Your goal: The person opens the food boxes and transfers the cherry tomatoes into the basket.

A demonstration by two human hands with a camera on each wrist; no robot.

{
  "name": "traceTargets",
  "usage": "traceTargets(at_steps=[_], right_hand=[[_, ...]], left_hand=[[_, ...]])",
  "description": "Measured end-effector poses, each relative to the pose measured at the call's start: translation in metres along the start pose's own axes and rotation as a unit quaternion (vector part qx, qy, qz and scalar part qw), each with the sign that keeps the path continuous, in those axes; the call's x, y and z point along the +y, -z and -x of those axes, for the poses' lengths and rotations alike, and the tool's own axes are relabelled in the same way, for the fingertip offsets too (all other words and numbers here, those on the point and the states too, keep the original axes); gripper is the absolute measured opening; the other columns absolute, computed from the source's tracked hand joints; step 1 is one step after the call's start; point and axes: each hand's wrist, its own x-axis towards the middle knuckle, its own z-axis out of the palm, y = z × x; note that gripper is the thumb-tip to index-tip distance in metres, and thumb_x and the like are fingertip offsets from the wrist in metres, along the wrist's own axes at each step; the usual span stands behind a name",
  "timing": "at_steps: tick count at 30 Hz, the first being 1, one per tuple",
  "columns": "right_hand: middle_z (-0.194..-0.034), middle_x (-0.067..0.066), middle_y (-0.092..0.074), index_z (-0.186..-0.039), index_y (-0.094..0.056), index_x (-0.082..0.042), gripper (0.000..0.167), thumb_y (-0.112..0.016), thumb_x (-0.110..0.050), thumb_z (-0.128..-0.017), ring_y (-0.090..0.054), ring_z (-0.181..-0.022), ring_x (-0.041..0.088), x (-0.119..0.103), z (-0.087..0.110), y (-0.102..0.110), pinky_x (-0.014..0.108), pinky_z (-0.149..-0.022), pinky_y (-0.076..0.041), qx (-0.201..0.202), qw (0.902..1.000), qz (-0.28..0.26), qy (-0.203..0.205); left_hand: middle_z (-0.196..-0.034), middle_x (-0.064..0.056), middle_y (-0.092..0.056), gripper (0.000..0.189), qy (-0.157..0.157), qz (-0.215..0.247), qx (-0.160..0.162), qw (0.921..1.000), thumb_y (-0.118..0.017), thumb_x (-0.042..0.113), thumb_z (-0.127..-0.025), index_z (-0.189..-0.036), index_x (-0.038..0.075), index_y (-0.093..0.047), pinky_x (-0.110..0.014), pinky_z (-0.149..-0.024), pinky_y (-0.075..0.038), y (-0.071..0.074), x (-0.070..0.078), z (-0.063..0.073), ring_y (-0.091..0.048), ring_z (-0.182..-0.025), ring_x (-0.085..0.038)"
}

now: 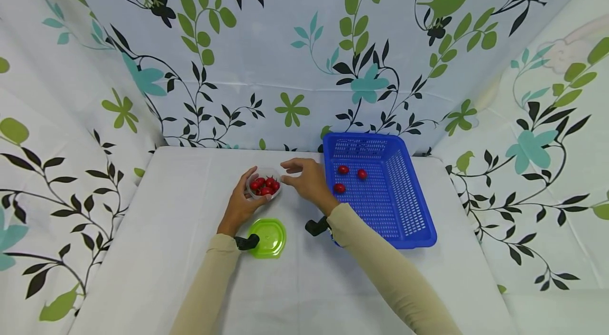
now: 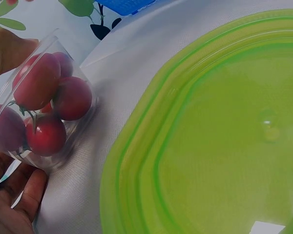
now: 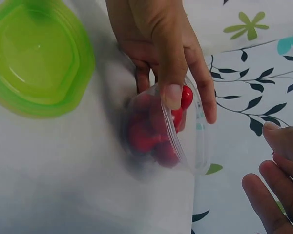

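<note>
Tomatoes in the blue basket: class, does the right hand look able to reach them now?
Probably yes: the right hand looks empty, is beside the blue basket, and nothing covers the tomatoes.

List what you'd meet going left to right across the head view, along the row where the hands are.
Left hand → clear plastic container of cherry tomatoes → right hand → blue perforated plastic basket.
</note>
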Motion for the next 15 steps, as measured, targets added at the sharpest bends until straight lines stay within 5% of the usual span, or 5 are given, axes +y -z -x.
traceTargets(at_steps=[15], right_hand=[[-0.127, 0.002, -0.078, -0.126, -0.078, -0.020, 0.033, -0.084, -0.017, -0.093, -0.075, -0.116, 0.020, 0.002, -0.004, -0.026, 0.040, -0.100, -0.062, -0.006, 0.9997, -0.023, 0.011]], left_hand=[[-0.171, -0.007, -0.040, 0.095, -0.002, 0.002, 0.003, 1.0000, -0.086, 0.028, -0.092, -0.168, 0.032, -0.029, -0.060, -0.119, -0.043, 0.000, -0.005, -0.003, -0.044, -0.150, -0.037]])
